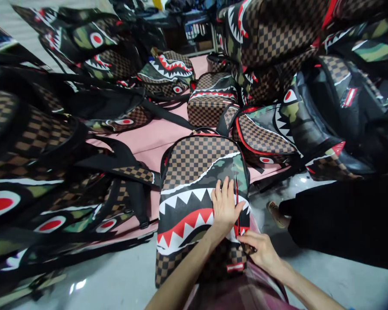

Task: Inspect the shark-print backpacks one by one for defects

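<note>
A checkered backpack [194, 161] with a shark-mouth print lies front side up before me, its bottom end toward my body. My left hand [225, 206] rests flat on the printed front, fingers spread, just beside a red-edged zipper [236, 193] that runs along the right side. At the lower end of that zipper my right hand [260, 252] is closed in a pinch. The exact part between its fingertips is partly hidden. A small red label [235, 267] sits low on the backpack's front.
Similar backpacks crowd the pink table [166, 133]: some to the left [35, 142], a boxy one [213, 99] behind, and an opened one [330, 103] at right. A person in dark clothing [345, 219] stands at right, one sandalled foot [278, 214] showing.
</note>
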The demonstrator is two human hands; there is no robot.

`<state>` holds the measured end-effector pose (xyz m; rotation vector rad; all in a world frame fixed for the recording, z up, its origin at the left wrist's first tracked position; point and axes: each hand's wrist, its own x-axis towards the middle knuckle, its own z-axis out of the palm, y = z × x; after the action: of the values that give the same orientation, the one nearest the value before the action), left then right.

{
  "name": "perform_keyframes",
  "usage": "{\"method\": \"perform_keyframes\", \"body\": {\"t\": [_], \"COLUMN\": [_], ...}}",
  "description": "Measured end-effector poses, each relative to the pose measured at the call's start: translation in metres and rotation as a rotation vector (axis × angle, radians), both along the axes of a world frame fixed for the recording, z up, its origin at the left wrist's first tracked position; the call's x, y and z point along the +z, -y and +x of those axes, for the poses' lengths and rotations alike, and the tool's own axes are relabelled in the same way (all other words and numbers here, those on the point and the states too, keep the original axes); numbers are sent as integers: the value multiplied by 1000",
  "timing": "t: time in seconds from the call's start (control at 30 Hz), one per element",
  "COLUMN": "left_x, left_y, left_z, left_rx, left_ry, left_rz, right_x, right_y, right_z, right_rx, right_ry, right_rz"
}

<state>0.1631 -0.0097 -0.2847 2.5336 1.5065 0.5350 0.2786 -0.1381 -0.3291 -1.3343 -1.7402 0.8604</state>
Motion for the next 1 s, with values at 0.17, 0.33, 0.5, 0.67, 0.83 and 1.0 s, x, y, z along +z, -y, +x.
{"method": "perform_keyframes", "body": {"t": [0.17,0.33,0.5,0.67,0.83,1.0], "left_x": [-4,-3,2,6,4,7], "left_y": [-4,-4,-9,-11,-12,-12], "left_z": [-1,-3,-2,-1,-1,0], "left_rx": [8,5,-7,19,5,39], "left_ry": [-1,-40,-87,-156,-125,-168], "left_rz": [-13,-4,-22,9,110,116], "right_x": [0,-1,-7,-10,-10,-11], "right_y": [-2,-3,-4,-6,-10,-8], "right_z": [1,0,2,2,3,1], "right_rx": [3,3,7,14,21,30], "right_ry": [-36,-58,-83,-109,-132,-144], "right_rz": [-9,-25,-32,-30,-13,-18]}}
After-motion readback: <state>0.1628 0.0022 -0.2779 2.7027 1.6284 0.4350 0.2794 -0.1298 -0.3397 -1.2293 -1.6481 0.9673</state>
